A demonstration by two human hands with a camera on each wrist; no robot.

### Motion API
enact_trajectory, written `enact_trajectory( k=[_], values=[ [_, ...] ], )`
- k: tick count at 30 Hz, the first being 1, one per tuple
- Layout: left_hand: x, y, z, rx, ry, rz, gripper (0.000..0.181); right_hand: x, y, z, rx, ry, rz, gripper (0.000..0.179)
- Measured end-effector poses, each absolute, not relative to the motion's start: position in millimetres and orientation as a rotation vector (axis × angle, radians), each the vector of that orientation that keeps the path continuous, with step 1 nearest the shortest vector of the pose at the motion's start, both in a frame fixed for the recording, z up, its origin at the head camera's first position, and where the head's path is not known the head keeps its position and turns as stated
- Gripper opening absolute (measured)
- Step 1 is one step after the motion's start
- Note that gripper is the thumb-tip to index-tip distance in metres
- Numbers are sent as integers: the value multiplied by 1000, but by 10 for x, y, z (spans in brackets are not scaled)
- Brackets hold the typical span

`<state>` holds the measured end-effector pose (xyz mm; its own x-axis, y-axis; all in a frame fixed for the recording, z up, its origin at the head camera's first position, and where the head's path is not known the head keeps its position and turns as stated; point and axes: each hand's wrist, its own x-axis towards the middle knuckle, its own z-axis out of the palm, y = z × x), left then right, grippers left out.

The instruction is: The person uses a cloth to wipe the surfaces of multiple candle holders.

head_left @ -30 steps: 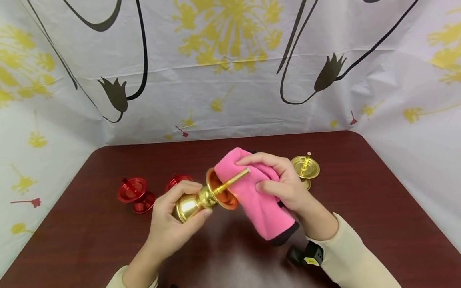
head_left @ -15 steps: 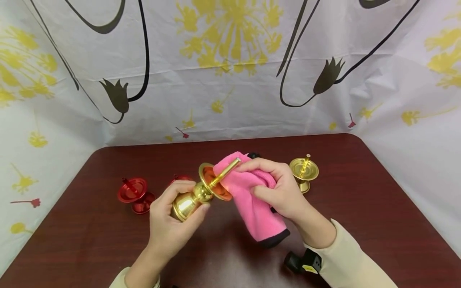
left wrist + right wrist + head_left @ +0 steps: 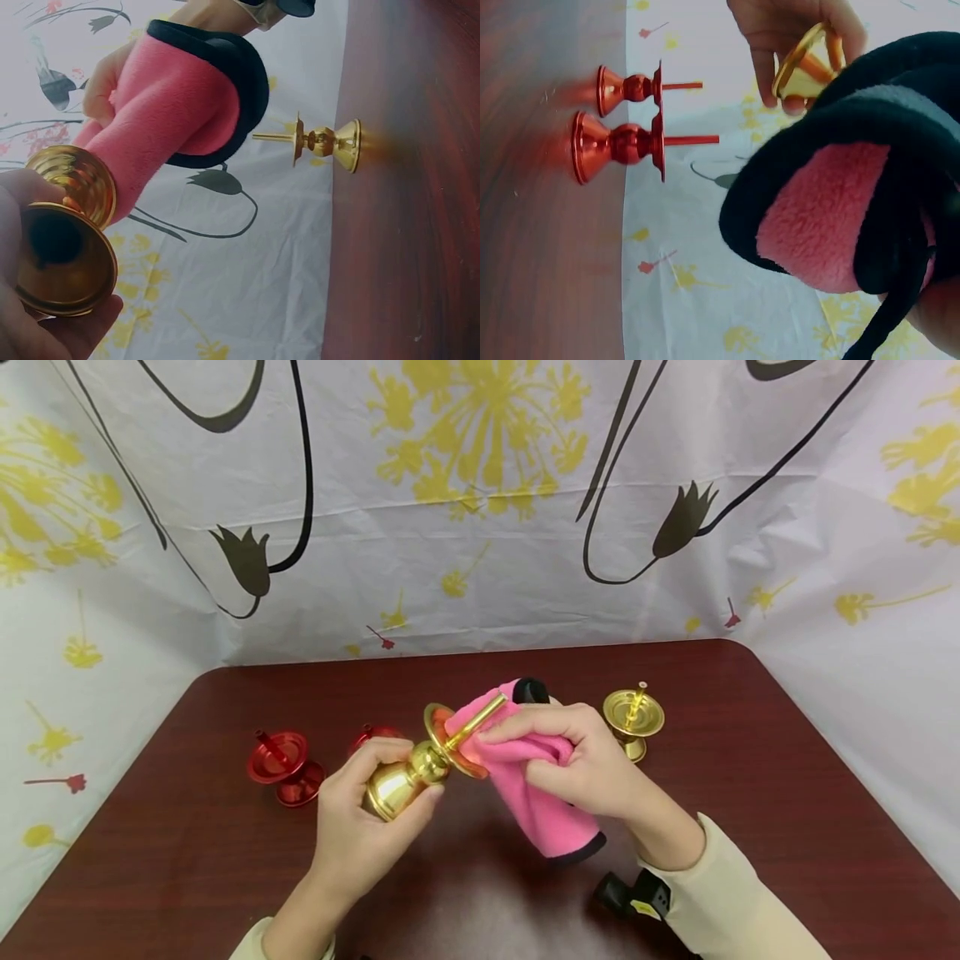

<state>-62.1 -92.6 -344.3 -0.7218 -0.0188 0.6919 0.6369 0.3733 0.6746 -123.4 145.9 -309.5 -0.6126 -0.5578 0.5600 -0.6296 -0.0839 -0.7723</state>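
A shiny gold candlestick (image 3: pixel 393 789) lies tilted in my left hand (image 3: pixel 356 831), which grips its bell-shaped base between thumb and fingers. The dish and thin stem point up and to the right. My right hand (image 3: pixel 592 760) pinches a bunched pink cloth (image 3: pixel 543 822) with black trim and presses it to the inside of the dish, beside the stem. In the left wrist view the hollow underside of the base (image 3: pixel 67 270) faces the camera, and the cloth (image 3: pixel 161 112) covers part of the dish. The cloth's folded dark edge (image 3: pixel 757 202) hides most of the right hand in the right wrist view.
Another gold candlestick (image 3: pixel 633 714) stands upright at the right of the dark red table (image 3: pixel 750 760). Two red candlesticks stand at the left, one in full view (image 3: pixel 288 768), one (image 3: pixel 372 733) partly behind my left hand. A patterned white sheet (image 3: pixel 480 593) rises behind.
The held candlestick has shifted slightly up and left, then a little back right. My right fingers have worked the cloth closer to the stem, and more black trim shows at its top.
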Motion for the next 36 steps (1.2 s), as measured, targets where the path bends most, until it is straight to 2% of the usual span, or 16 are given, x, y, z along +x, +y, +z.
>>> enact_trajectory(
  k=[10,15,18,22,25,36],
  values=[
    [-605,-920,-3377,-536,-2132,-1426,35,-1378,1538,-3169,1616,-1994,1743,41],
    [-604,-895,-3373,-458,-2129,-1381,32,-1324,1474,-3189,1437,-2020,1868,45],
    [-600,-895,-3380,-417,-2122,-1299,32,-1228,1394,-3169,1255,-2055,1978,41],
    [-599,-890,-3378,-451,-2091,-1183,36,-1102,1352,-3093,1083,-2101,2050,33],
    [-609,-887,-3381,-498,-2066,-1116,37,-1026,1360,-3029,990,-2160,2049,33],
    [-642,-901,-3411,-509,-2055,-1007,33,-871,1405,-2919,893,-2320,1831,43]
  ],
)
